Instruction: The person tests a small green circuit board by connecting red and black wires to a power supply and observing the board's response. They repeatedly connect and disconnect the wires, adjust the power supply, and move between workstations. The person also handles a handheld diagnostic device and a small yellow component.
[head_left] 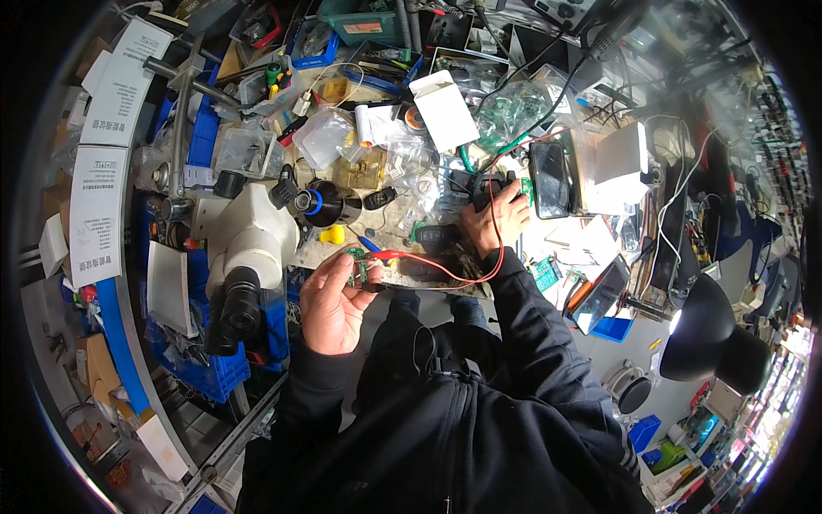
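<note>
My left hand [332,307] holds a small green circuit board [360,272] between thumb and fingers, just off the bench's front edge. A red alligator clip [385,254] sits at the board's upper right side. From it a red test lead [462,280] loops right, passes over my right wrist and runs up the bench. My right hand [497,221] lies palm down with bent fingers around a small black device [485,190], which the hand partly covers. Beside its fingertips is another green circuit board [527,190]. A black key fob-like piece [435,235] lies between the hands.
A white microscope [248,233] stands at the left, beside a dark bottle-like cylinder [330,204]. A dark-screened phone [550,178] lies right of my right hand, and a tilted phone-like screen [601,294] is nearer. White boxes [443,111] and plastic bags crowd the back. A black lamp [706,338] juts in at right.
</note>
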Action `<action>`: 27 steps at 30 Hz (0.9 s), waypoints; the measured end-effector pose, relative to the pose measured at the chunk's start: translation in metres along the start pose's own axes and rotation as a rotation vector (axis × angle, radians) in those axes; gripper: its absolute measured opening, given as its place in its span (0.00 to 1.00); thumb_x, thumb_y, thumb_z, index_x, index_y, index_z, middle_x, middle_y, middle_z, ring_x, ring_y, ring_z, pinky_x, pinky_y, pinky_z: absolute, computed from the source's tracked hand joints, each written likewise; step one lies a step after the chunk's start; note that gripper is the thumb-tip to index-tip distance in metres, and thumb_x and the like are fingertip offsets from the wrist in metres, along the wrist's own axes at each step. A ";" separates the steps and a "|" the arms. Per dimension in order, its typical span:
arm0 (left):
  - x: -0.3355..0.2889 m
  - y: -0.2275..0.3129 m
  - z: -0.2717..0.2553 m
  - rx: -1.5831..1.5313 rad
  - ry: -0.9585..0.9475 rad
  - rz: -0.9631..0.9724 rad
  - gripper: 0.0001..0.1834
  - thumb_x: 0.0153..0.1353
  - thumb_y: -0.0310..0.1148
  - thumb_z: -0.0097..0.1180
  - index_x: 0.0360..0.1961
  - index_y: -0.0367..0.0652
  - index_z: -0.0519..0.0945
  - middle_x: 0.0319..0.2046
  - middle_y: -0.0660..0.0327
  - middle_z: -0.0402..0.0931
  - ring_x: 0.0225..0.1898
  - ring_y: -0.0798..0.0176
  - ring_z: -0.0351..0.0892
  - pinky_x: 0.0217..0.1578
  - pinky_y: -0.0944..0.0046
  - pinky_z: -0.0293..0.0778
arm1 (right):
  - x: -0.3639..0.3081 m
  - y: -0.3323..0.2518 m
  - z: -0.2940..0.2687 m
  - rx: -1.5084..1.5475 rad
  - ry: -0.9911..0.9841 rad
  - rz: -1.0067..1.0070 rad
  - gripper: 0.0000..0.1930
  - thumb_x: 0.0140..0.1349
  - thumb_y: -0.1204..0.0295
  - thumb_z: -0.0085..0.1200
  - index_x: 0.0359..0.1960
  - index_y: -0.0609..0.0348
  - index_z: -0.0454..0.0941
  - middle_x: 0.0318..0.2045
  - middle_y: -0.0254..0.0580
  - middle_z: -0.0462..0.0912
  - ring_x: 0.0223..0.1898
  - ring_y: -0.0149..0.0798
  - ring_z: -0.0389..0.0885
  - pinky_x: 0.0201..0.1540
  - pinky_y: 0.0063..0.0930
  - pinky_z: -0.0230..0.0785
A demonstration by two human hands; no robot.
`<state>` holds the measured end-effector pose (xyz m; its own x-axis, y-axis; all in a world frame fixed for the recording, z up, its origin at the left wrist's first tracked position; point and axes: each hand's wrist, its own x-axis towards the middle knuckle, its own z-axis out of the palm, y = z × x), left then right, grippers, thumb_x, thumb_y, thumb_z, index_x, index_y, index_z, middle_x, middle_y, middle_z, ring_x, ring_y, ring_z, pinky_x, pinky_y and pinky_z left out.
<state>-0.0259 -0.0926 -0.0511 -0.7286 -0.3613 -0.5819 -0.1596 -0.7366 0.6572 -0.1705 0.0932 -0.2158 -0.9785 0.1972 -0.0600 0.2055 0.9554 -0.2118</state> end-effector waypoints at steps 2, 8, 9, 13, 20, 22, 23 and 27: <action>0.000 0.000 0.000 0.005 -0.005 -0.003 0.11 0.65 0.28 0.51 0.46 0.36 0.76 0.35 0.53 0.80 0.34 0.59 0.84 0.32 0.65 0.83 | 0.000 0.000 0.000 -0.009 0.013 -0.005 0.54 0.37 0.55 0.64 0.63 0.71 0.50 0.49 0.61 0.66 0.49 0.56 0.68 0.54 0.46 0.58; -0.001 0.000 0.000 0.003 -0.012 -0.003 0.10 0.65 0.28 0.51 0.45 0.35 0.77 0.35 0.53 0.80 0.34 0.58 0.84 0.32 0.65 0.83 | 0.000 0.000 -0.001 -0.008 -0.008 0.001 0.54 0.37 0.53 0.66 0.63 0.71 0.50 0.49 0.60 0.66 0.49 0.55 0.68 0.54 0.46 0.58; -0.001 0.000 0.000 0.004 -0.004 -0.004 0.10 0.65 0.28 0.51 0.45 0.35 0.77 0.35 0.53 0.80 0.34 0.58 0.84 0.32 0.65 0.83 | -0.001 0.000 -0.002 -0.006 -0.006 0.000 0.55 0.37 0.52 0.66 0.63 0.70 0.50 0.49 0.60 0.66 0.49 0.55 0.68 0.54 0.46 0.58; 0.000 -0.001 -0.003 0.002 0.008 -0.003 0.10 0.65 0.28 0.51 0.45 0.35 0.77 0.35 0.53 0.81 0.34 0.58 0.84 0.31 0.65 0.83 | -0.001 0.002 0.000 0.009 0.001 -0.023 0.55 0.38 0.51 0.67 0.63 0.71 0.50 0.49 0.60 0.66 0.49 0.56 0.68 0.54 0.45 0.59; 0.001 0.003 -0.007 0.034 0.013 0.009 0.11 0.65 0.30 0.51 0.45 0.36 0.76 0.34 0.53 0.81 0.32 0.60 0.83 0.32 0.66 0.82 | -0.025 0.044 -0.026 0.172 0.070 -0.295 0.43 0.50 0.62 0.64 0.61 0.75 0.54 0.57 0.75 0.61 0.57 0.67 0.65 0.59 0.47 0.60; 0.002 0.003 -0.010 0.044 0.012 0.008 0.11 0.65 0.30 0.51 0.45 0.36 0.76 0.33 0.53 0.81 0.32 0.60 0.83 0.32 0.66 0.82 | -0.056 0.062 -0.060 0.354 0.071 -0.402 0.29 0.53 0.72 0.60 0.55 0.72 0.64 0.54 0.67 0.66 0.53 0.63 0.69 0.55 0.44 0.64; 0.003 0.003 -0.011 0.034 -0.011 0.001 0.11 0.65 0.30 0.51 0.46 0.36 0.76 0.34 0.53 0.81 0.33 0.60 0.83 0.32 0.65 0.81 | -0.071 0.068 -0.082 0.438 0.096 -0.431 0.25 0.53 0.74 0.59 0.52 0.71 0.67 0.51 0.63 0.69 0.50 0.60 0.71 0.52 0.43 0.66; 0.007 -0.001 -0.020 0.068 -0.031 -0.041 0.11 0.65 0.30 0.52 0.47 0.38 0.76 0.35 0.55 0.81 0.34 0.61 0.83 0.33 0.66 0.80 | -0.121 0.071 -0.188 1.039 -0.287 -0.414 0.10 0.54 0.80 0.56 0.39 0.65 0.76 0.39 0.52 0.77 0.41 0.50 0.78 0.45 0.35 0.70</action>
<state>-0.0179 -0.1053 -0.0656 -0.7407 -0.3130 -0.5945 -0.2340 -0.7093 0.6650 -0.0404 0.1784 -0.0400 -0.9619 -0.2732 0.0103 -0.0862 0.2672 -0.9598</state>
